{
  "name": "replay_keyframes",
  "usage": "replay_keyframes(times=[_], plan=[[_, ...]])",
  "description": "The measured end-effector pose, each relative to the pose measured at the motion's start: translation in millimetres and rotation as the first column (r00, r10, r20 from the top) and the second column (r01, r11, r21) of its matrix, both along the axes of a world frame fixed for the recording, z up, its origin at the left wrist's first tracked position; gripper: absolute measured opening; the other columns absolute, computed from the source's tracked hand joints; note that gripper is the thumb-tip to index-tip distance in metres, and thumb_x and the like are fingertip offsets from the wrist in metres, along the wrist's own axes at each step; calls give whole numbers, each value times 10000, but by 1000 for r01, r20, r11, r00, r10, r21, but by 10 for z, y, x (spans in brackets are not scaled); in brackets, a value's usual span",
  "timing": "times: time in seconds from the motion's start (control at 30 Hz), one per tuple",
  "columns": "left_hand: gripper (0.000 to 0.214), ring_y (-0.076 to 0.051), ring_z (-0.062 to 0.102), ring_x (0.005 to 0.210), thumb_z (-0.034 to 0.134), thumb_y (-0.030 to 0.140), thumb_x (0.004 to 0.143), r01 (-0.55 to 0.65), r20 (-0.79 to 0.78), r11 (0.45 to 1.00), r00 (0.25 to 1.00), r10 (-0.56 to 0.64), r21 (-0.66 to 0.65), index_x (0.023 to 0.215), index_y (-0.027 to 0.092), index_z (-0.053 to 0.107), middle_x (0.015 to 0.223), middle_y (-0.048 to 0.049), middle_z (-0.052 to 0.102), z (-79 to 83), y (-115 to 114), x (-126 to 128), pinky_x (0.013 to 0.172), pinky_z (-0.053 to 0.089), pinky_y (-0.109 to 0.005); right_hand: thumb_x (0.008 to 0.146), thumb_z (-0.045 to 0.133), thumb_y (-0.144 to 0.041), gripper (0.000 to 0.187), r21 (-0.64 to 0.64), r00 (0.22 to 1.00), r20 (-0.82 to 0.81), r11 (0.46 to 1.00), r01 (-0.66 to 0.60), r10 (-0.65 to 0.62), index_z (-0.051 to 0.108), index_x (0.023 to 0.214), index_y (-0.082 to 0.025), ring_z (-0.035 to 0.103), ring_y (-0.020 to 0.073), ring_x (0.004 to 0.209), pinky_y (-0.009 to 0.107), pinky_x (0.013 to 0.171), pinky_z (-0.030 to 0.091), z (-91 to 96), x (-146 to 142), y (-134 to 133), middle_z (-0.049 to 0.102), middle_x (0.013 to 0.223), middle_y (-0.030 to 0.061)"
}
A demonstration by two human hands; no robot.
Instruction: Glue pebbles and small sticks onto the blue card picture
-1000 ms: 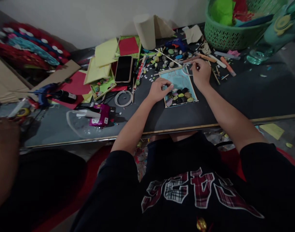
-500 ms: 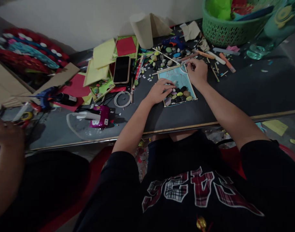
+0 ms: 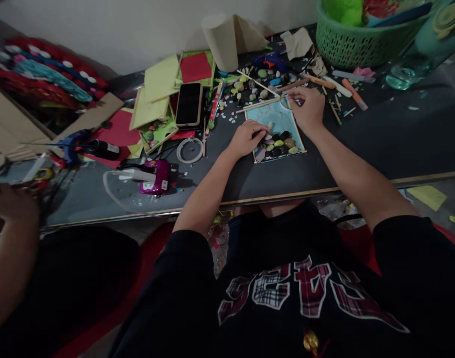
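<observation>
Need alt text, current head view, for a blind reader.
A person's left hand is at the left edge of a stick-framed blue panel with pebbles on its near part; the right hand is at its far right corner. A phone lies left, a green basket right.

The head camera looks forward and down, from nearby, onto the table.
</observation>
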State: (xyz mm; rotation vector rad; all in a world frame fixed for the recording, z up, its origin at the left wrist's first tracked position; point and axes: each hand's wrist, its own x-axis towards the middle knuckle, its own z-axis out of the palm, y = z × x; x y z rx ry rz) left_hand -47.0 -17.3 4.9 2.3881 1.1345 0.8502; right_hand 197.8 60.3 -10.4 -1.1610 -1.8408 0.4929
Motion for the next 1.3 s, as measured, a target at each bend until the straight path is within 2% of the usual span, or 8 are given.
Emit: replay_keyframes(times=[0.1, 0.27, 0.4, 0.53, 0.73, 0.83, 1.1, 1.3], plan=[[277, -214, 684, 998, 487, 219, 939, 4, 39, 1000, 999, -5, 15, 1025, 228, 750, 993, -61, 769, 16, 6, -7, 980, 495, -394, 898, 596, -569, 318, 30, 981, -3, 981, 193, -193, 675, 997, -278, 703, 276, 965, 498, 944, 528, 75, -59, -64, 759, 1035, 61], [477, -193, 698, 1029, 444, 27, 718, 102, 23, 993, 995, -101, -54, 963, 252, 786, 1023, -20, 779, 38, 21, -42, 977, 527, -380, 871, 653, -496, 293, 75, 968, 73, 969, 235, -241, 657, 1070, -281, 670, 287, 970, 492, 916, 537, 202, -119, -193, 776, 902, 35], [521, -192, 699, 1022, 420, 14, 695, 114, 25, 992, 993, -113, -47, 955, 262, 797, 983, -17, 778, 37, 23, -47, 970, 532, -373, 881, 620, -579, 319, 87, 972, 118, 977, 194, -204, 635, 1061, -317, 663, 295, 937, 528, 921, 523, 173, -107, -158, 774, 942, 34], [425, -215, 670, 1079, 453, 67, 815, 39, 27, 999, 999, -40, 17, 1053, 236, 763, 1043, -43, 763, 48, 5, -15, 1006, 506, -388, 871, 625, -559, 316, 104, 978, 114, 981, 165, -176, 659, 1048, -300, 679, 307, 904, 539, 895, 540, 120, -110, -114, 772, 967, 61], [343, -257, 642, 1086, 523, 424, 974, -164, 110, 981, 982, 153, 99, 1229, 240, 661, 1121, -110, 723, 88, -27, 13, 1007, 488, -406, 879, 633, -531, 410, 27, 995, 82, 998, -63, 61, 644, 1224, -310, 706, 291, 951, 522, 921, 559, 274, -284, -418, 779, 1011, 60], [372, -266, 618, 1148, 551, 532, 953, -187, 77, 972, 981, 178, 140, 1180, 270, 685, 1151, -89, 712, 80, -23, 6, 1038, 466, -420, 852, 677, -489, 450, -37, 990, 51, 991, -132, 134, 637, 1258, -299, 722, 278, 924, 494, 893, 579, 361, -395, -597, 786, 973, 43], [329, -243, 644, 1052, 549, 513, 969, -195, 91, 963, 979, 181, 184, 966, 248, 745, 1016, -73, 711, 46, -14, -16, 988, 483, -427, 820, 716, -403, 473, -143, 957, -70, 946, -289, 282, 653, 1259, -239, 737, 275, 937, 476, 914, 586, 370, -457, -680, 786, 907, 57], [459, -223, 642, 982, 416, 601, 996, -400, 244, 903, 901, 358, 156, 967, 230, 684, 924, -78, 702, 55, 5, -45, 940, 500, -377, 813, 710, -487, 505, -193, 959, -192, 950, -246, 209, 651, 1256, -252, 722, 243, 851, 469, 828, 612, 305, -409, -547, 789, 976, 64]])
